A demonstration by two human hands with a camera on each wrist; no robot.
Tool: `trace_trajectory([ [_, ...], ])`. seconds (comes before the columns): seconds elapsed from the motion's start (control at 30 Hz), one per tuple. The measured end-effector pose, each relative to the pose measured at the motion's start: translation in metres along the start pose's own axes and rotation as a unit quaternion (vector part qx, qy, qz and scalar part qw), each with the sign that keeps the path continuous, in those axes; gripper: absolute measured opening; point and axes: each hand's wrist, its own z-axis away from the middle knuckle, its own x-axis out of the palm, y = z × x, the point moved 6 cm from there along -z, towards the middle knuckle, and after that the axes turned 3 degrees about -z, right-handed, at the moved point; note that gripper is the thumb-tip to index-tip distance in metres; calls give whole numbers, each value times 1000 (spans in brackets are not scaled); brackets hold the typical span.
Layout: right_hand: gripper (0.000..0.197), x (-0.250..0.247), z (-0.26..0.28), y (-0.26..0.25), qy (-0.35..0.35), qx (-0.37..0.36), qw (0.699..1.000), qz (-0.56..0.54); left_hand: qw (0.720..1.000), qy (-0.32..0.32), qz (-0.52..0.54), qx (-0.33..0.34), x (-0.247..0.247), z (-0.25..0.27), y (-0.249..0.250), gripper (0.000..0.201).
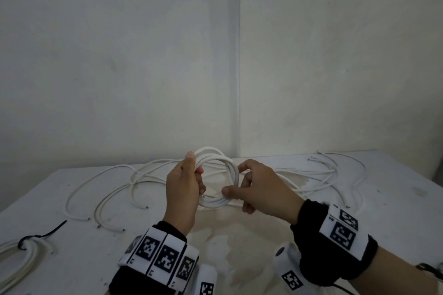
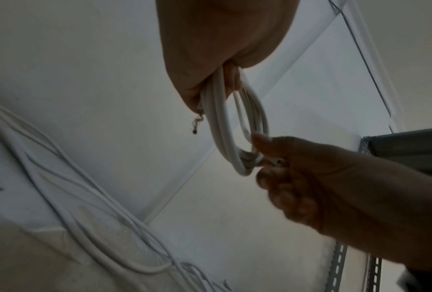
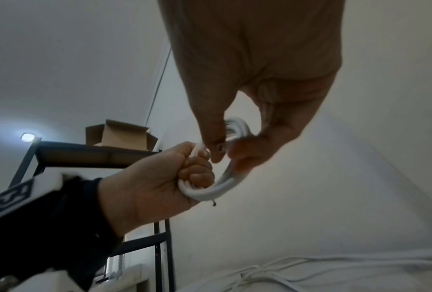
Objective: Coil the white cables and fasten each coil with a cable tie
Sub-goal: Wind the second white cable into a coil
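A white cable coil (image 1: 217, 176) of several loops is held upright above the table between both hands. My left hand (image 1: 184, 189) grips its left side, thumb on top and fingers curled through the ring. My right hand (image 1: 254, 187) pinches the coil's right and lower side between thumb and fingers. In the left wrist view the coil (image 2: 235, 126) hangs from my left hand toward my right hand (image 2: 310, 177), with a frayed cable end (image 2: 196, 122) sticking out. In the right wrist view the coil (image 3: 225, 177) runs between my left hand (image 3: 165, 177) and my right hand (image 3: 235, 138).
Several loose white cables (image 1: 115, 189) sprawl over the white table (image 1: 72, 258), more at the right (image 1: 335, 170). A finished coil with a black cable tie (image 1: 36, 238) lies at the near left. The wall corner stands behind the table. A metal shelf with a cardboard box (image 3: 120, 136) stands nearby.
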Motion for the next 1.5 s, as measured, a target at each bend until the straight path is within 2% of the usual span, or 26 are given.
trace_trajectory([
  [0.07,38,3,2,-1,-14,1,1000,8,1000,1,-17,8,0,2,-3,42],
  [0.27,54,10,13,16,-84,29,996,-4,999,39,12,-28,-15,-9,-8,41],
  [0.43,47,6,17,24,-113,55,992,32,999,30,10,-33,-14,-6,-10,41],
  [0.53,38,5,9,12,-83,-3,989,125,999,16,18,-30,-7,-4,-6,40],
  [0.57,33,7,6,9,-72,-27,990,120,999,10,26,-33,-5,-4,-5,39],
  [0.6,25,8,3,8,-63,-41,994,78,999,2,41,-34,-4,-4,-4,39],
  [0.67,7,11,-1,6,-44,-32,996,-73,997,-25,69,-24,0,-2,-2,35],
  [0.7,5,11,-3,5,-30,-24,989,-140,997,-42,69,-12,1,0,-1,30],
  [0.77,13,9,-5,6,0,-22,978,-207,996,-71,46,9,4,4,-1,17],
  [0.87,21,7,-4,2,41,-46,976,-209,994,-104,20,20,7,11,-10,20],
  [1.0,18,0,-4,-1,83,-62,980,-168,989,-143,-41,21,9,18,-20,31],
  [1.07,17,-4,-6,-4,61,-65,987,-136,983,-169,-67,-4,7,19,-23,37],
  [1.17,16,-4,-5,-8,-20,-66,993,-99,975,-204,-75,-48,6,14,-17,47],
  [1.3,14,1,-1,-14,-88,-74,993,-43,957,-261,11,-124,20,21,-8,61],
  [1.37,16,0,0,-15,-76,-83,992,-48,961,-236,39,-137,23,26,-6,56],
  [1.43,20,0,0,-15,-49,-98,993,-47,973,-194,32,-124,24,29,-6,49],
  [1.5,34,0,2,-13,-25,-107,991,-72,977,-174,40,-119,26,31,-7,46],
])
